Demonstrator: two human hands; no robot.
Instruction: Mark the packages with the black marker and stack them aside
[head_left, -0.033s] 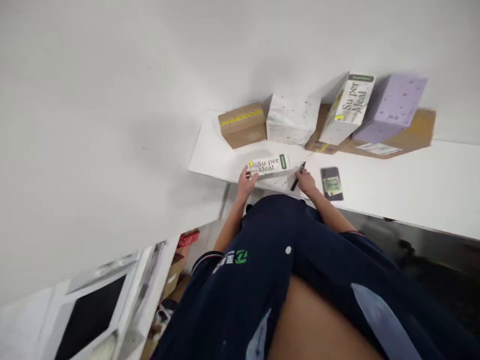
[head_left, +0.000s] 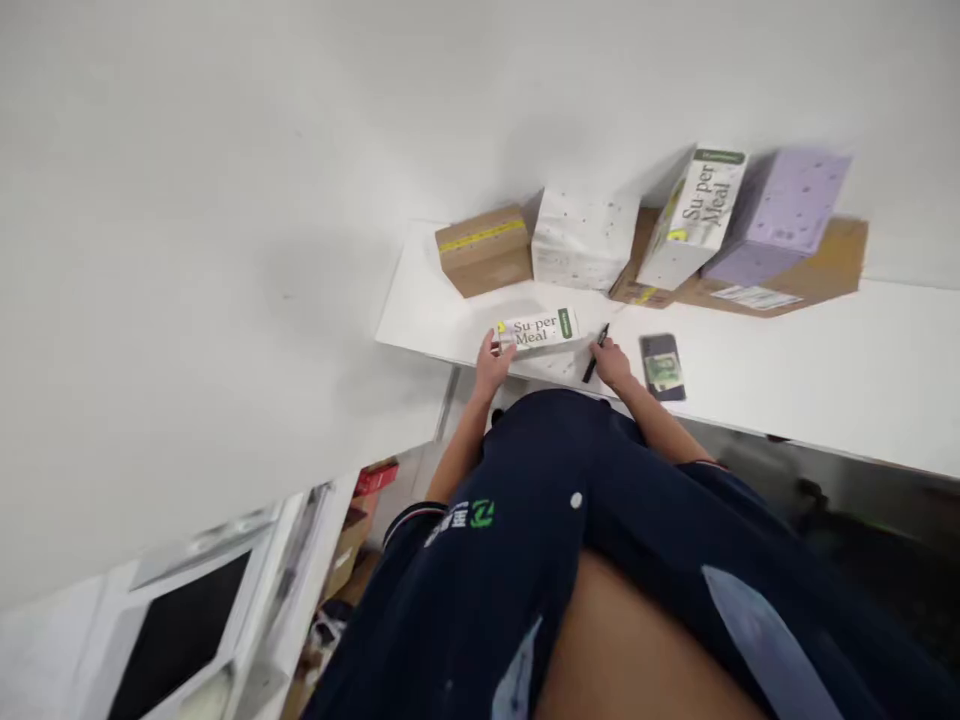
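Observation:
My left hand [head_left: 493,366] grips the left end of a white carton [head_left: 536,330] printed "Su·per Meal", with a green label at its right end. The carton lies on its side near the front edge of the white table [head_left: 420,310]. Just right of it, my right hand [head_left: 613,364] is closed round a slim black pen-shaped tool [head_left: 595,358], held slantwise with its upper end pointing away from me. Whether it is a marker or a cutter I cannot tell. Beside that hand lies a dark phone [head_left: 663,367] with a green banknote-like picture or slip on its back.
Along the wall stand a brown box with yellow tape [head_left: 484,250], a white speckled box [head_left: 585,238], another "Su·per Meal" carton [head_left: 697,215] and a lilac box [head_left: 784,215]. The last two rest on a flat brown carton [head_left: 840,270]. More boxes [head_left: 352,545] stand on the floor at lower left.

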